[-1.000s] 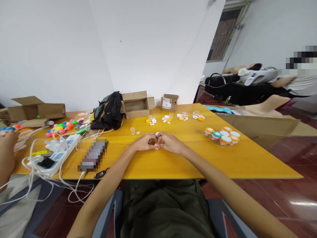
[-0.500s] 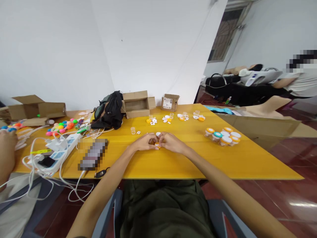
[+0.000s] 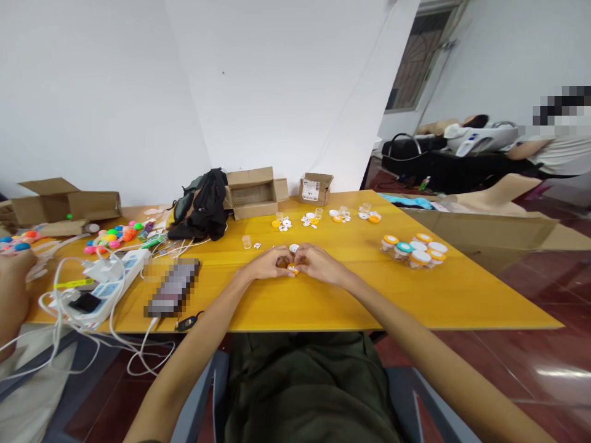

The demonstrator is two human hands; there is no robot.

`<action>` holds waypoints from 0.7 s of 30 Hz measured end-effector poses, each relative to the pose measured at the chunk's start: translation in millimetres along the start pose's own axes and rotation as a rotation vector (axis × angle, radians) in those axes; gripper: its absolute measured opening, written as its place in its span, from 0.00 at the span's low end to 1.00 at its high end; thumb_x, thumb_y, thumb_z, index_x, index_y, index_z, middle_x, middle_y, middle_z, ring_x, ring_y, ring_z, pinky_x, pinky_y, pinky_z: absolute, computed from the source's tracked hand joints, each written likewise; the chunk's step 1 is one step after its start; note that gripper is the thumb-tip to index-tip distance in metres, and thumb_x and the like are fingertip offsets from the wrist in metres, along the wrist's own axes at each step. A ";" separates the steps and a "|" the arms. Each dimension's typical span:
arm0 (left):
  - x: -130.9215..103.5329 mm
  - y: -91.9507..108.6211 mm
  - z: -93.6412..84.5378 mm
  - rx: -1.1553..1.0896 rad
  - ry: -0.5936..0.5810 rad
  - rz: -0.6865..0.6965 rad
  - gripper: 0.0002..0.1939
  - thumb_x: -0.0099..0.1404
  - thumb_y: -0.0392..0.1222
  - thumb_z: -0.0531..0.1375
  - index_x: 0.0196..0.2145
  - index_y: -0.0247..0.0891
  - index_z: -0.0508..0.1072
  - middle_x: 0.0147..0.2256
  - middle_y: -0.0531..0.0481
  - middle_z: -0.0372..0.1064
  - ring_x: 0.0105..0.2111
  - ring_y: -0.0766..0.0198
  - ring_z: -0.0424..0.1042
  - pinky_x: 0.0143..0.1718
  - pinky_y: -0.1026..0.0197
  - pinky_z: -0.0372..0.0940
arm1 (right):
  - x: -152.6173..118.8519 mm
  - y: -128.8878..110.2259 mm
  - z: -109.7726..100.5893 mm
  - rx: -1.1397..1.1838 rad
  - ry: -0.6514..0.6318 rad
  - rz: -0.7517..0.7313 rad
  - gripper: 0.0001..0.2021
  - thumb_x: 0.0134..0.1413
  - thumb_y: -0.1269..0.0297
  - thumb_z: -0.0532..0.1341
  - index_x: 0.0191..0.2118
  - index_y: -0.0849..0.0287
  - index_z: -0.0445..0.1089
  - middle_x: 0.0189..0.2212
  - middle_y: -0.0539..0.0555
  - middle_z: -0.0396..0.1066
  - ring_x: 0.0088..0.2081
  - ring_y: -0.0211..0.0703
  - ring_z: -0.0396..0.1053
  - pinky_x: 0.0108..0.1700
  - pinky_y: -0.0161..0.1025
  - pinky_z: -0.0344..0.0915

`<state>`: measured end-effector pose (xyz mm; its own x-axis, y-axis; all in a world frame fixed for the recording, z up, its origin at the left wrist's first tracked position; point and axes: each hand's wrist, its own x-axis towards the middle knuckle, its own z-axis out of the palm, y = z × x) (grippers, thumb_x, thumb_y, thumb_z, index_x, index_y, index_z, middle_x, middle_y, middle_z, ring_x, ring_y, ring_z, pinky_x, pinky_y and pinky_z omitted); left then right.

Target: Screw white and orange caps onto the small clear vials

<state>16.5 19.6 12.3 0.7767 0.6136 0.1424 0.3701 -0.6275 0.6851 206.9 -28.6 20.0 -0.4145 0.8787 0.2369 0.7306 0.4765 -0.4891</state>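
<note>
Between the fingertips of both hands is a small orange-and-white round lid (image 3: 292, 269), held just over the table. My left hand (image 3: 270, 263) grips its left side, fingers curled. From the right, my right hand (image 3: 317, 263) pinches the same lid. Just beyond the fingers lies a white round cap (image 3: 294, 248). Left of the hands stand a clear small cup (image 3: 247, 242) and a little white plastic piece (image 3: 257, 245). Fine details of the lid are covered by the fingers.
Jars with orange, teal and white lids (image 3: 419, 257) cluster at right. Small piles of lids and white parts (image 3: 282, 223) line the back. At left are a phone (image 3: 174, 288), a power strip (image 3: 111, 289) and cables. A co-worker's hand (image 3: 16, 271) is at far left.
Both hands stay around the lid with only slight finger movement. The view has shifted a little; nothing else has visibly moved.
</note>
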 end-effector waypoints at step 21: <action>1.5 0.3 0.5 0.049 0.003 -0.013 0.15 0.55 0.50 0.67 0.30 0.37 0.71 0.29 0.55 0.62 0.29 0.68 0.58 0.33 0.64 0.57 | 4.4 -1.4 -3.1 -0.027 -0.022 -0.023 0.07 0.52 0.74 0.61 0.31 0.57 0.75 0.38 0.54 0.73 0.40 0.44 0.72 0.44 0.38 0.65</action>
<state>18.0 20.1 12.3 0.7701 0.6233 0.1359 0.4049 -0.6421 0.6510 205.7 -25.3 24.3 -0.4427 0.8669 0.2289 0.7350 0.4971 -0.4612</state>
